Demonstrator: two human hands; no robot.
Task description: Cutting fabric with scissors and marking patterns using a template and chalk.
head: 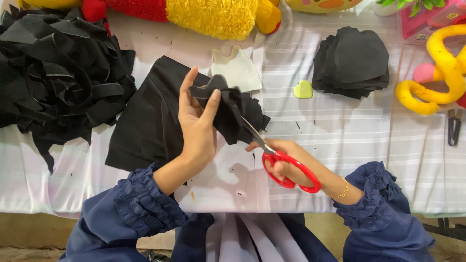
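Over the white table (340,140), left hand (196,126) grips black fabric (233,109); right hand (284,162) grips scissors (279,157).

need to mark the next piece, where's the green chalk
In the head view the green chalk lies on the striped cloth, right of centre, between the cream pattern piece and the stack of black cut pieces.

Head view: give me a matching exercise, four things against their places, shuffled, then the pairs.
Things:
1. scissors
2. black fabric piece
3. neat stack of black cut pieces
4. heap of black scraps

Places:
A. far left of the table
B. in the right hand
C. upper right of the table
D. pinched in the left hand

Pairs: 1-B, 2-D, 3-C, 4-A
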